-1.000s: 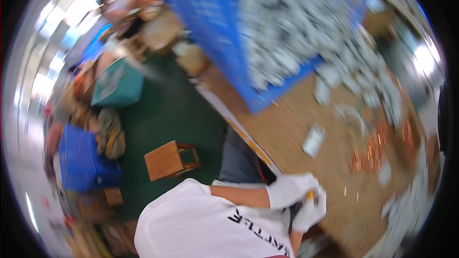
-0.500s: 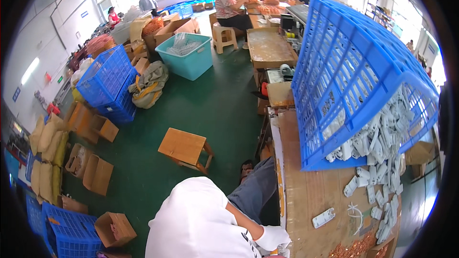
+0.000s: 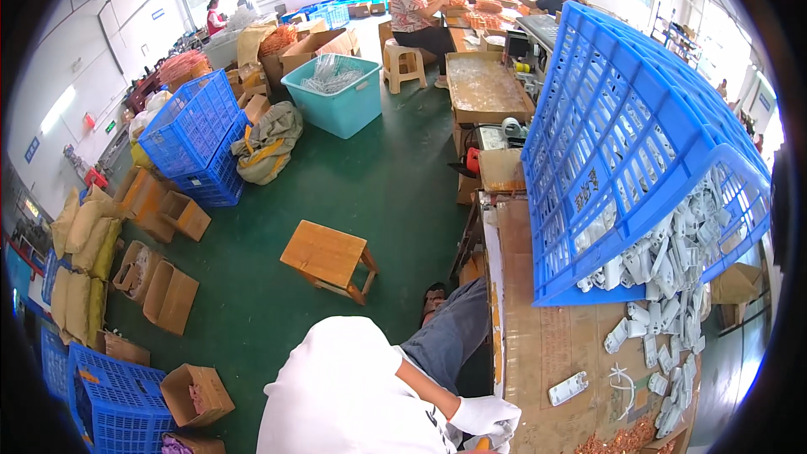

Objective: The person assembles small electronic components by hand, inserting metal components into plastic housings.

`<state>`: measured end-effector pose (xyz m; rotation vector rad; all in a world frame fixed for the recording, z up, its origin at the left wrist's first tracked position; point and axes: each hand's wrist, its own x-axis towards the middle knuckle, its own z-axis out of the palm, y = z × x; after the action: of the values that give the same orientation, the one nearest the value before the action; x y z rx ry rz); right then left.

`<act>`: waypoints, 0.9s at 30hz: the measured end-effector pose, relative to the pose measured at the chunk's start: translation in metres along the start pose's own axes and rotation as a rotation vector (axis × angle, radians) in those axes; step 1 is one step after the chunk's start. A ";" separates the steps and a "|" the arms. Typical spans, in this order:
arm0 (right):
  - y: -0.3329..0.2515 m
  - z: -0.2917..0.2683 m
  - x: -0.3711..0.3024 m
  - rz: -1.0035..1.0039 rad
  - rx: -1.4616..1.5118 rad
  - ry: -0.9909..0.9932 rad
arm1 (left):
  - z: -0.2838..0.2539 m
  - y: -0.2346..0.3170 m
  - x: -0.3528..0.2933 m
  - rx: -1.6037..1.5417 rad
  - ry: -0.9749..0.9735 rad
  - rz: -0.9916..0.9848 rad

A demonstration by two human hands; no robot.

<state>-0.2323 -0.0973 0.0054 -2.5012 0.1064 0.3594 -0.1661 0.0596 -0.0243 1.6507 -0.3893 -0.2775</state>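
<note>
My left hand (image 3: 487, 417), in a white glove, is low in the picture at the near left edge of the workbench (image 3: 542, 332). Its fingers are curled, and an orange-yellow thing (image 3: 482, 444) shows just below them, mostly cut off by the lower edge. My right hand is out of the picture. On the bench to the right of the glove lie a single white plastic housing (image 3: 568, 388) and a looped white cord (image 3: 622, 390). Small copper-coloured pieces (image 3: 618, 446) are heaped near the front.
A tipped blue crate (image 3: 580, 202) spills many white housings (image 3: 672, 244) onto the bench's right side. A wooden stool (image 3: 326, 252) stands on the green floor to the left. Cartons (image 3: 171, 298), stacked blue crates (image 3: 192, 126) and a turquoise tub (image 3: 336, 101) stand farther off; people sit beyond.
The view has shifted slightly. My left glove shows a little higher and farther right, with more of the orange-yellow thing visible below it. The housings and cord lie as before.
</note>
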 end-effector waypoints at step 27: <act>0.245 -0.222 0.068 0.479 -0.770 1.070 | -0.097 -0.025 0.261 1.089 -0.033 0.500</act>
<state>-0.1539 -0.4250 0.0232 -3.0895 1.1820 -0.9774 0.1129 0.0426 -0.0255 2.5065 -1.0829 0.3634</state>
